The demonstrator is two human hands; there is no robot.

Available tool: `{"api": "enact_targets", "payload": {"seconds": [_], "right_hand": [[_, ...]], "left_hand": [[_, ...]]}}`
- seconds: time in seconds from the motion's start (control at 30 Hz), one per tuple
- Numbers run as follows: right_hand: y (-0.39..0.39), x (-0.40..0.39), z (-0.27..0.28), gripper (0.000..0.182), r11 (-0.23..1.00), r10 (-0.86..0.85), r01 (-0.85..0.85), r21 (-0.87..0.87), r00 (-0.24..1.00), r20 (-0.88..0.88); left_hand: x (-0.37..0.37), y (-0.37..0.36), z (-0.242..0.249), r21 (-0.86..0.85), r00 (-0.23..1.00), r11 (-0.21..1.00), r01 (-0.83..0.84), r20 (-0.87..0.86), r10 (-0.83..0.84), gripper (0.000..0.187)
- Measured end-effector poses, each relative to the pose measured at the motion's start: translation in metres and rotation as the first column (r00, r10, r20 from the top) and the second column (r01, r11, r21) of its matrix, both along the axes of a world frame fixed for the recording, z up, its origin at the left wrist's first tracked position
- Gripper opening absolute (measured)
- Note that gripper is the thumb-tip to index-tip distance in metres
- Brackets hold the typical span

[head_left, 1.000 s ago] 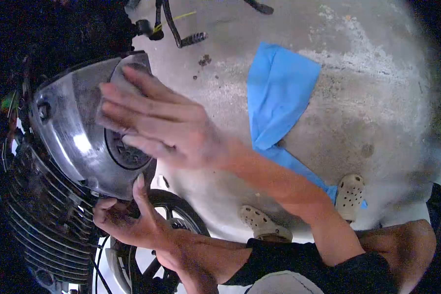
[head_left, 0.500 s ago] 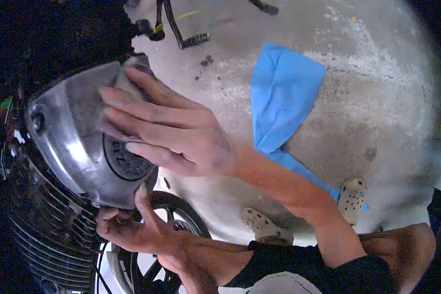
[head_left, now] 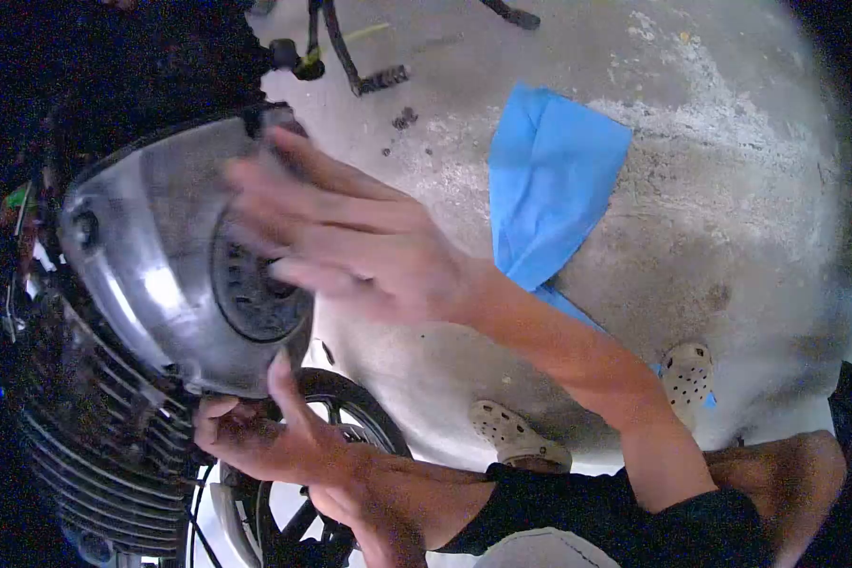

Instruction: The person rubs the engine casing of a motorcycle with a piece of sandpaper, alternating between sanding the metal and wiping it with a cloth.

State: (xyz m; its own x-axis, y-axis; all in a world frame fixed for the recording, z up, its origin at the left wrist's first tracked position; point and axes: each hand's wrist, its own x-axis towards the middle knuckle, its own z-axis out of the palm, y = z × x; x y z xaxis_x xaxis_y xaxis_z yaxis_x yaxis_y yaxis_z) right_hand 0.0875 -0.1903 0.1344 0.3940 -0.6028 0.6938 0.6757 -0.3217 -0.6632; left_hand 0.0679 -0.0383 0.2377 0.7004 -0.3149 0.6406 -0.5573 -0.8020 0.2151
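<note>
A grey, glossy engine cover (head_left: 147,246) with a round, dark embossed inset (head_left: 256,289) fills the left part of the view. My left hand (head_left: 270,440) pinches its lower edge, thumb on the face and fingers curled below. Over the upper right part of the cover is my right hand (head_left: 360,232), back up and fingers pointing left. Motion smears these fingers, and a greyish patch shows by their tips; whether they hold anything is unclear.
Black cooling fins (head_left: 114,473) lie below the cover, beside a spoked wheel (head_left: 327,402). A blue cloth (head_left: 554,180) rests on the concrete floor (head_left: 729,199). Pale clogs (head_left: 688,379) stand at lower right. A black footpeg (head_left: 383,79) juts out at the top.
My right hand has shifted slightly right and down across the cover, uncovering more of the round inset. The cover and my left hand appear a little further right in view.
</note>
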Motion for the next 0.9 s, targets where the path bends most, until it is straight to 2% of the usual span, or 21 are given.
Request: {"api": "enact_targets", "payload": {"seconds": [0.03, 0.1, 0.17, 0.23, 0.3, 0.33, 0.37, 0.43, 0.47, 0.5, 0.57, 0.6, 0.63, 0.7, 0.73, 0.77, 0.83, 0.87, 0.9], "right_hand": [[-0.002, -0.001, 0.006, 0.04, 0.999, -0.023, 0.024, -0.02, 0.997, 0.072], [0.003, -0.002, -0.004, 0.041, 0.999, -0.025, 0.028, -0.039, 0.998, 0.065], [0.001, 0.0, -0.022, 0.04, 0.997, -0.001, -0.002, -0.075, 0.999, -0.043], [-0.007, 0.0, -0.005, 0.041, 0.998, 0.026, -0.028, -0.061, 0.999, -0.035], [-0.01, 0.002, 0.017, 0.042, 1.0, 0.017, -0.018, 0.002, 0.999, 0.052], [-0.008, 0.008, 0.01, 0.043, 0.998, -0.032, 0.036, -0.055, 0.996, 0.082], [0.002, 0.0, 0.006, 0.043, 0.999, -0.034, 0.036, -0.027, 0.997, 0.074], [-0.003, 0.0, -0.007, 0.044, 0.999, 0.024, -0.025, -0.023, 0.999, -0.047], [0.003, 0.003, -0.008, 0.044, 0.998, 0.042, -0.041, 0.044, 0.999, -0.02], [-0.006, 0.003, 0.001, 0.044, 0.999, 0.044, -0.043, 0.032, 0.999, -0.027], [-0.014, 0.001, 0.006, 0.044, 0.997, 0.035, -0.035, -0.065, 0.999, -0.005], [-0.011, 0.006, -0.003, 0.045, 0.996, 0.02, -0.018, -0.086, 1.0, 0.021], [-0.003, 0.002, -0.011, 0.045, 0.997, 0.021, -0.02, -0.075, 1.0, 0.021], [-0.004, -0.001, -0.019, 0.045, 0.999, 0.022, -0.024, -0.035, 0.997, -0.072], [0.001, 0.001, -0.013, 0.045, 0.998, 0.055, -0.054, 0.041, 0.998, -0.017], [0.001, 0.003, -0.015, 0.045, 0.998, 0.059, -0.058, 0.04, 0.998, -0.022], [-0.007, 0.005, 0.0, 0.045, 0.993, 0.086, -0.086, -0.085, 0.996, -0.009], [-0.003, 0.011, -0.007, 0.045, 0.998, 0.033, -0.03, -0.062, 0.998, 0.052], [0.003, 0.01, -0.012, 0.045, 0.998, 0.031, -0.028, -0.054, 0.998, 0.057]], "left_hand": [[0.001, -0.001, -0.005, -0.176, 0.994, 0.982, 0.073, -0.071, -0.087, 0.044], [0.003, 0.011, 0.0, 0.077, 0.999, 0.997, -0.003, 0.039, 0.0, 0.044], [0.007, 0.008, -0.001, 0.007, 0.994, 0.994, 0.104, 0.029, -0.105, 0.042], [0.005, 0.001, -0.002, -0.048, 0.996, 0.995, 0.089, 0.025, -0.087, 0.041], [0.001, -0.001, -0.005, -0.093, 0.999, 0.994, 0.053, 0.002, -0.053, 0.041], [0.004, 0.004, -0.003, 0.019, 0.998, 1.0, 0.01, 0.062, -0.011, 0.042], [0.003, 0.004, 0.0, 0.028, 0.996, 0.997, 0.065, 0.059, -0.067, 0.043], [0.003, -0.001, -0.001, -0.095, 0.995, 0.99, 0.104, 0.003, -0.104, 0.043], [0.003, 0.002, -0.002, -0.106, 0.997, 0.991, 0.076, -0.01, -0.078, 0.044], [0.002, -0.002, -0.003, -0.119, 0.997, 0.99, 0.074, -0.015, -0.076, 0.044], [-0.002, -0.004, -0.001, -0.007, 1.0, 1.0, 0.007, 0.027, -0.006, 0.045], [-0.002, 0.002, 0.0, 0.035, 0.996, 0.995, -0.09, 0.011, 0.09, 0.046], [-0.004, 0.005, 0.002, 0.046, 0.996, 0.995, -0.092, 0.011, 0.091, 0.046], [0.002, 0.002, -0.001, -0.066, 0.998, 0.996, 0.059, -0.008, -0.059, 0.045], [0.004, -0.001, -0.003, -0.078, 0.998, 0.995, 0.061, -0.005, -0.062, 0.045], [0.005, -0.001, -0.005, -0.085, 0.997, 0.994, 0.074, 0.016, -0.073, 0.045], [0.004, 0.003, -0.007, -0.067, 0.996, 0.994, 0.082, 0.043, -0.079, 0.045], [0.007, 0.008, -0.006, 0.105, 0.986, 0.994, 0.034, 0.159, -0.05, 0.046], [0.003, 0.004, -0.005, 0.017, 0.998, 0.999, 0.027, 0.059, -0.028, 0.046]]}}
